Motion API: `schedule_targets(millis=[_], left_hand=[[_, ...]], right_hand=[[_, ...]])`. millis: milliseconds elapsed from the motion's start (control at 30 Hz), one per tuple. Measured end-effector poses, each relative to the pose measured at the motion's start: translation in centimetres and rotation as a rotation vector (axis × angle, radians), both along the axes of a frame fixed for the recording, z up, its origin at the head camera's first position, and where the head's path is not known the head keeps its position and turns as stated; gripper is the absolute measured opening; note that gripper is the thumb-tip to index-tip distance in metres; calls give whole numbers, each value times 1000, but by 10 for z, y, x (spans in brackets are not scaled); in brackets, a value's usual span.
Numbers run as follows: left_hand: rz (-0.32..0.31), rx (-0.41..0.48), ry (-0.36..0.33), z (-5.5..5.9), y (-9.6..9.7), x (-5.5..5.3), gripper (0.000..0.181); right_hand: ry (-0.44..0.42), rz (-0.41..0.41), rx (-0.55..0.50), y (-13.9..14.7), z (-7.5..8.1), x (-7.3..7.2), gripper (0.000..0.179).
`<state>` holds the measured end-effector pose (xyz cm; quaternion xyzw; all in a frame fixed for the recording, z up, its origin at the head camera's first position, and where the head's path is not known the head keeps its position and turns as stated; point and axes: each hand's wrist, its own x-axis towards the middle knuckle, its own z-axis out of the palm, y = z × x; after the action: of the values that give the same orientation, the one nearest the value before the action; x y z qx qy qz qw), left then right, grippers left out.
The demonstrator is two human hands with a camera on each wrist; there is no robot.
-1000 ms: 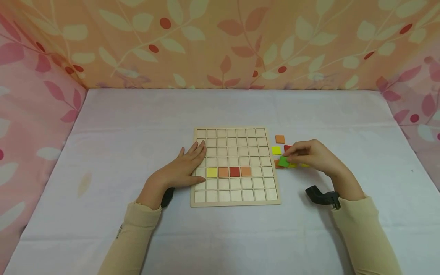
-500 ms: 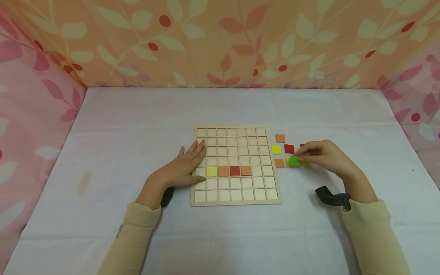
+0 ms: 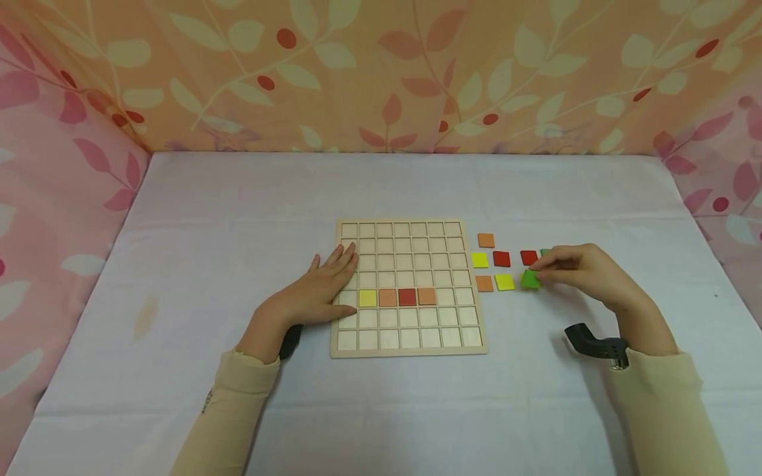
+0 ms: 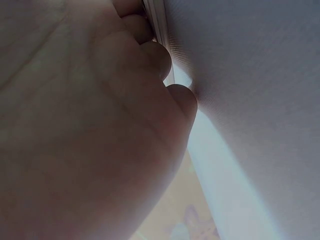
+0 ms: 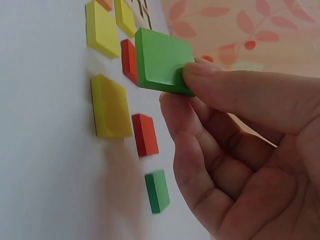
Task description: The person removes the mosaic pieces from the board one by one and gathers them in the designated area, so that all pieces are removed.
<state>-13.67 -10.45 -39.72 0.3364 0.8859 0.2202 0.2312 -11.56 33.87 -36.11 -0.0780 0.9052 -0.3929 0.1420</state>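
One green tile (image 3: pixel 530 280) in the pinch of the right grip (image 3: pixel 580 268), off the table (image 3: pixel 238 198), right of the wooden board (image 3: pixel 411 352) beyond loose tiles (image 3: pixel 505 282); straight-fingered on the board's left side, the nearer left grip (image 3: pixel 315 287).

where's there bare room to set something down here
Bare cloth lies between the grid board and the patterned curtain, and on the board's near side between the sleeves. It is crowded just right of the board, where loose tiles lie and the right grip holds a green tile.
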Motion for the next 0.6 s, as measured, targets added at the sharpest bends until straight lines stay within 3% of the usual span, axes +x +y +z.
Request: schedule_targets(millis=[600], left_hand=[[-4,11,1,2,-1,1,87]], right_hand=[[-1,-40,58,30,0,6,15]])
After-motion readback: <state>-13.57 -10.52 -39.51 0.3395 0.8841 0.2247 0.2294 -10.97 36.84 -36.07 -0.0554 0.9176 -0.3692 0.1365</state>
